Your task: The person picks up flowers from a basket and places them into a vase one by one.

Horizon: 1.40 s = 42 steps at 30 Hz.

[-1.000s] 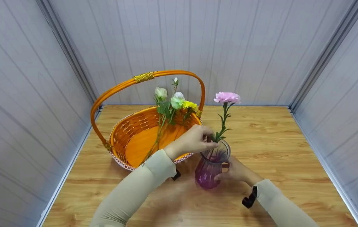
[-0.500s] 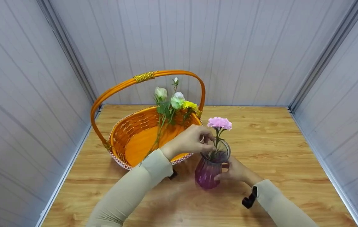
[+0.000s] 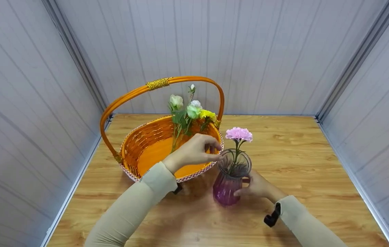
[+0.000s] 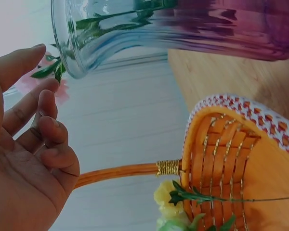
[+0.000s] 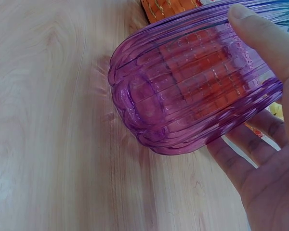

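The vase [image 3: 227, 190] stands on the bench [image 3: 283, 154], with its purple lower part toward the person; whether its base sits fully flat I cannot tell. The right hand [image 3: 257, 187] is clamped on the vase at its right side, the thumb on one face of the glass and the fingers round the other. The left hand [image 3: 192, 151] is just left of the vase's mouth, thumb and forefinger parted and the other fingers loosely bent. It holds nothing; the left wrist view shows its fingertips just beside the glass lip.

The pink flower [image 3: 239, 134] is in the vase, its bloom above the mouth and its lower leaves visible through the glass. No hand grips it, so that stem looks placed and released.

The basket [image 3: 151, 154] is left of the vase and somewhat farther from the person. The yellow flower [image 3: 207, 114], the white flowers [image 3: 194, 110] and a small bud [image 3: 192, 87] rest in it, all beyond the vase and to its left, their heads gathered by the basket's far right rim. Judging by this, one flower is done and the greater part is left, if these others are also meant for the vase; an exact stem count is hard, as the left hand and sleeve cover part of the basket.
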### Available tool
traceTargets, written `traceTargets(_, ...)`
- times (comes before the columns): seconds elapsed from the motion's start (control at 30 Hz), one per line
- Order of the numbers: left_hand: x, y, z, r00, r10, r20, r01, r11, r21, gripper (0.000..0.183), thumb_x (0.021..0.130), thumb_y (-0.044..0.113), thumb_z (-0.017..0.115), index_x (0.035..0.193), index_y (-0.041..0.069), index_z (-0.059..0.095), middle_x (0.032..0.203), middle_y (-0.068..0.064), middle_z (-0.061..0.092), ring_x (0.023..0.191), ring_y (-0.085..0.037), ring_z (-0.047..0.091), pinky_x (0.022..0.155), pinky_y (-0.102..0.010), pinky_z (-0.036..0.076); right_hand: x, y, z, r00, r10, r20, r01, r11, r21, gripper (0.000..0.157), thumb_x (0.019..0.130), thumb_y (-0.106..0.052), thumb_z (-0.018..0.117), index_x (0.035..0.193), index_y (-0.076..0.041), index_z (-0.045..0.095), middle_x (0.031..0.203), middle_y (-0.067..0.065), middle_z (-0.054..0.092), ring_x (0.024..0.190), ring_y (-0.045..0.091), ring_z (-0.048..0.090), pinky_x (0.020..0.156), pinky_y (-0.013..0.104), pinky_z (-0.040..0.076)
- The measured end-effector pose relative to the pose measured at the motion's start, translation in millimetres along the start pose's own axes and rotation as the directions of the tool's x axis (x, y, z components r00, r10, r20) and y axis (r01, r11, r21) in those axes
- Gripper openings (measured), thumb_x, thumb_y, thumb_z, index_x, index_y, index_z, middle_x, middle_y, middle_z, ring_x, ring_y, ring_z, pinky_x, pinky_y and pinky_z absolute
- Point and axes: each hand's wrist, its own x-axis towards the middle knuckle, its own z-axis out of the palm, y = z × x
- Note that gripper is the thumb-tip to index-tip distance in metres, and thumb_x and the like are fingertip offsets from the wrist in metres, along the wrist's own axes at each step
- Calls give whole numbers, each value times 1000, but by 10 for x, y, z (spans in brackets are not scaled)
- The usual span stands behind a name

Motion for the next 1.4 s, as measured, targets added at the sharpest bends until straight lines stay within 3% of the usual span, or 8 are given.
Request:
traceTargets(0.47,-71,-155,-257,997,-77,-31,78,997,15,18,98,24,84,111,11,81,90,0,72,76,-17,59,72,-31,51,10,5,-2,1000,-22,2,22,1000,-17,87,79,-10,96,152,-1,50,150,26,61,142,52,53,115,70,47)
traceTargets(1.03,102,-325,-571,995,-75,-63,78,996,38,17,100,23,81,110,8,80,91,-3,74,78,-16,62,75,-32,54,3,-21,4,1000,7,6,-7,1000,-15,87,79,-9,96,152,2,49,151,28,60,144,55,51,116,69,47)
traceTargets(1.4,218,-501,-636,993,-89,-81,92,995,31,18,100,22,81,112,9,78,93,-4,72,83,-18,63,81,-35,55,13,-31,2,1000,-10,9,10,1000,-1,86,79,-9,96,151,2,51,150,27,61,143,55,51,116,70,46)
